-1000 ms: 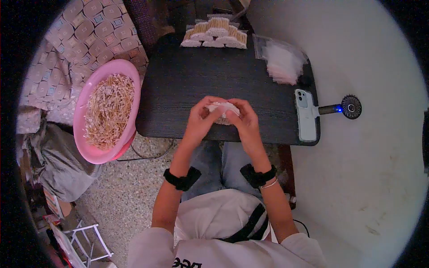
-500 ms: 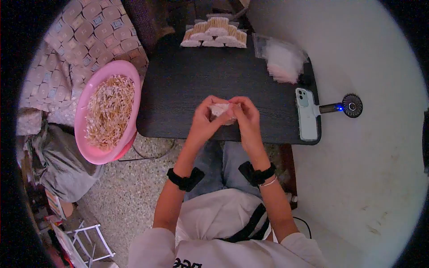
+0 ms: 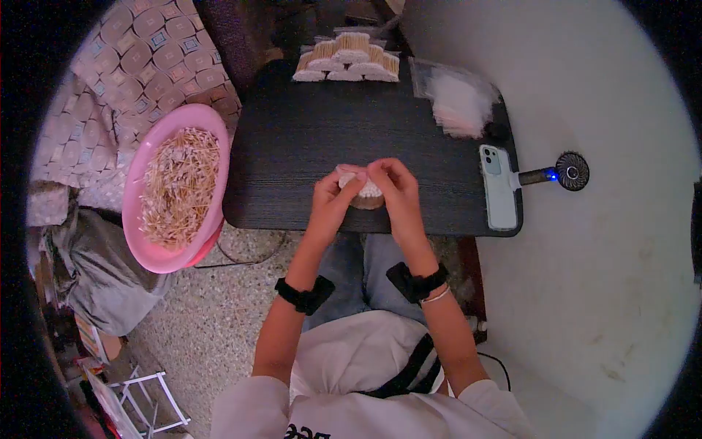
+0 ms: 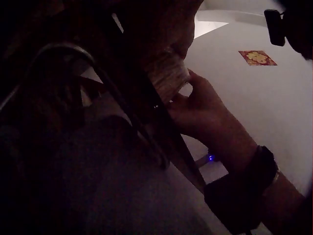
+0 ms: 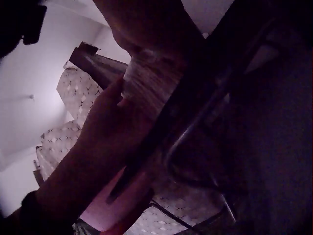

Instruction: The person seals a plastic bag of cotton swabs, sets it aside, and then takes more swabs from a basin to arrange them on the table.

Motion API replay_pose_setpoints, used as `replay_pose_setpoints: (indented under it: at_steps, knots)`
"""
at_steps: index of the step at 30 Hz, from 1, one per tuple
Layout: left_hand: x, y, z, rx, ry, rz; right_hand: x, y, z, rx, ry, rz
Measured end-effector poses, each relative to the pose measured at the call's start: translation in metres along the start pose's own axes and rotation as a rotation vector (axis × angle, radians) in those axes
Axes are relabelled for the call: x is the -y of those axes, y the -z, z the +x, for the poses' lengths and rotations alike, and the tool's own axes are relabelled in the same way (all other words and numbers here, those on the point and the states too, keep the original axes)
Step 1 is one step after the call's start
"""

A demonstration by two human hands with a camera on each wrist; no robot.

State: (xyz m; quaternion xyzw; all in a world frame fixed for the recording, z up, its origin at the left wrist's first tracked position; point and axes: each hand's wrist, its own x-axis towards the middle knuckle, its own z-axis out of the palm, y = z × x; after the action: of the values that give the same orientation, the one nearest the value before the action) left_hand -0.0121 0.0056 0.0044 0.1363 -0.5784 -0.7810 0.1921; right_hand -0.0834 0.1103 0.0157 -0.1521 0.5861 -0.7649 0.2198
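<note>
We grip a bundle of cotton swabs (image 3: 371, 193) between our left hand (image 3: 333, 199) and right hand (image 3: 399, 193), both curled about its sides, neither nearer. Its sticks stand roughly upright, white tips facing up, near our edge of the black table (image 3: 300, 146); whether it touches, we cannot tell. Stacked swab packs (image 3: 348, 64) lie beyond.
</note>
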Motion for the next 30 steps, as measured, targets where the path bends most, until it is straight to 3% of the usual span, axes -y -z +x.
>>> replay_pose_setpoints:
  at_steps: [5,8,11,14,17,20,23,26,30]
  knots:
    - [0.006,0.003,0.004,-0.025,0.006,-0.019,-0.006,0.003,0.000,0.023,0.032,-0.063]
    - [0.002,-0.002,0.001,-0.120,0.072,0.016,-0.002,-0.002,-0.007,0.041,0.177,-0.015]
    - [-0.013,-0.012,-0.002,-0.126,0.023,-0.076,-0.007,0.003,-0.010,0.105,0.356,-0.176]
    - [-0.007,-0.008,-0.003,0.036,-0.094,0.049,-0.004,0.010,-0.010,0.077,0.267,-0.090]
    - [0.000,0.003,-0.001,0.106,0.037,0.055,-0.014,0.017,-0.003,0.031,0.146,0.005]
    - [0.000,0.001,-0.002,0.010,0.007,0.037,-0.006,0.012,-0.006,0.044,0.045,0.108]
    - [0.002,0.002,-0.001,-0.022,-0.036,0.025,-0.012,0.017,-0.001,0.054,0.375,-0.194]
    - [0.000,0.000,-0.001,-0.009,-0.087,0.031,-0.014,0.025,0.000,0.007,0.389,-0.337]
    - [0.009,0.009,0.001,0.044,-0.026,0.072,-0.003,0.027,-0.001,0.029,0.254,-0.203]
